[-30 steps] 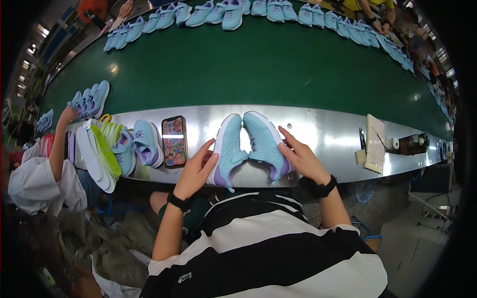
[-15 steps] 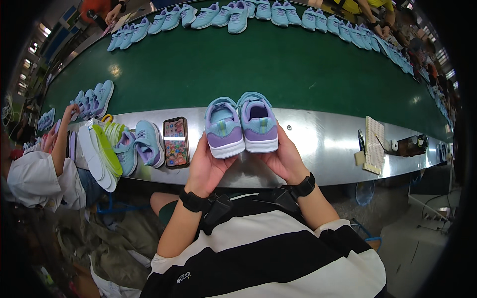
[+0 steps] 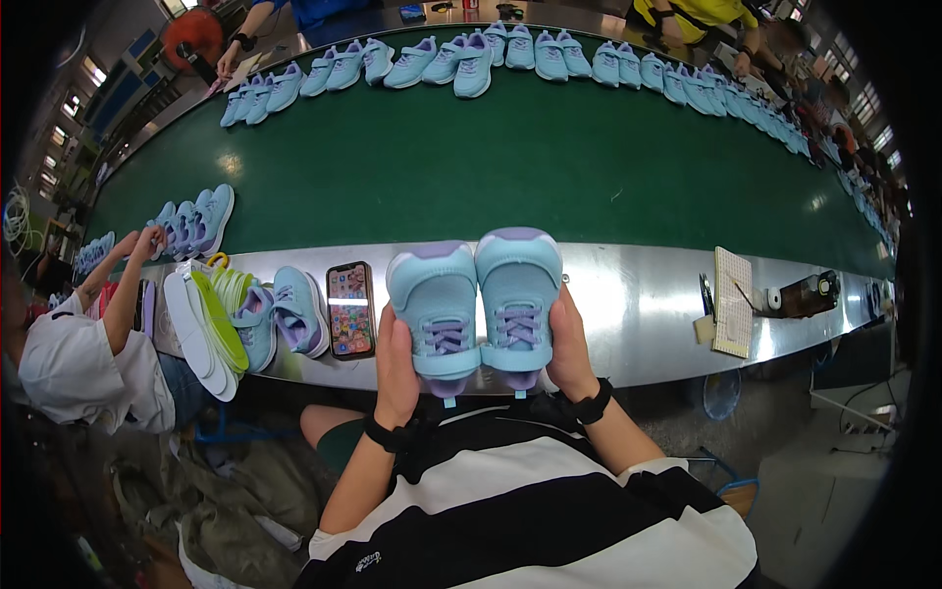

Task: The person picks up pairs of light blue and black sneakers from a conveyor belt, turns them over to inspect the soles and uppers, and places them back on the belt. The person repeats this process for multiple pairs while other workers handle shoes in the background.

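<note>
A pair of light blue sneakers with lilac trim is held up in front of me, side by side, toes pointing away and uppers facing me. My left hand [image 3: 397, 368] is closed round the outer side of the left sneaker [image 3: 434, 314]. On the other side, my right hand [image 3: 571, 344] grips the right sneaker [image 3: 517, 299]. Lilac laces and a blue strap cross each shoe, and small pull tabs show at the heels. The fingers beneath the shoes are hidden. To the left, a phone [image 3: 350, 309] lies on the metal ledge beside another blue sneaker [image 3: 299, 312].
White and lime insoles [image 3: 201, 329] lie at left, near a co-worker in a white shirt [image 3: 83, 363]. Rows of blue sneakers [image 3: 412, 64] line the far side of the green belt [image 3: 412, 167]. A pale notepad [image 3: 733, 304] and a dark bottle [image 3: 810, 294] sit at right.
Both hands have tilted the sneakers over: their heels faced me before, and now their uppers and toes show. The view has shifted slightly, with the surroundings lower in the picture.
</note>
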Tool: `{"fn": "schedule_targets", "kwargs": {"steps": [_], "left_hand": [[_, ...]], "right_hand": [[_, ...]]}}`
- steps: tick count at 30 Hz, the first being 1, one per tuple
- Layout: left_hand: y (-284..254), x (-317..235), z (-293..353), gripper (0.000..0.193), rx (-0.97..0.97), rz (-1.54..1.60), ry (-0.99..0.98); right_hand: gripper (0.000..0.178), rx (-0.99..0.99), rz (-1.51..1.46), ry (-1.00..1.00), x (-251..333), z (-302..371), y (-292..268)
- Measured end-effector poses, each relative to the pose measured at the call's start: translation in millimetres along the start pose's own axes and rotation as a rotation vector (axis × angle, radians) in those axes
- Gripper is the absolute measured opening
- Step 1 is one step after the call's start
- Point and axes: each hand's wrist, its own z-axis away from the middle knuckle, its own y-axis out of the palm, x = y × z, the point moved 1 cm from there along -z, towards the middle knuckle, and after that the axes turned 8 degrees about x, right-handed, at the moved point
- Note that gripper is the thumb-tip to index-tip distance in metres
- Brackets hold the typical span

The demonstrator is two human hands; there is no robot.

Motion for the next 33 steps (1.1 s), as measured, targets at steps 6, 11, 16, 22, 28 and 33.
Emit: {"fn": "schedule_targets", "kwargs": {"steps": [6,11,16,22,28,33], "left_hand": [[-4.3,-6.9,9.7,0.054,0.023,-0.068,0.125],[-0.3,-15.3,13.4,0.055,0.024,-0.084,0.124],[-4.5,-1.3,16.6,0.057,0.043,-0.174,0.009],[3.8,35.9,13.0,0.063,0.186,-0.712,-0.271],[-6.9,0.7,-1.3,0.058,0.274,-1.004,0.143],[20.6,-18.6,-35.2,0.026,0.996,-1.305,0.839]], "right_hand": [[0.062,0.022,-0.009,-0.082,-9.1,11.0,-3.3],[0.063,0.021,-0.031,-0.096,-8.1,15.0,-3.2],[0.057,-0.028,-0.082,0.037,-16.3,15.3,-4.8],[0.071,-0.071,0.945,0.229,-33.6,8.5,-35.9],[0.069,0.025,0.616,0.121,-54.3,19.0,-49.2],[0.068,0.058,0.602,0.102,-50.1,18.8,-62.5]]}}
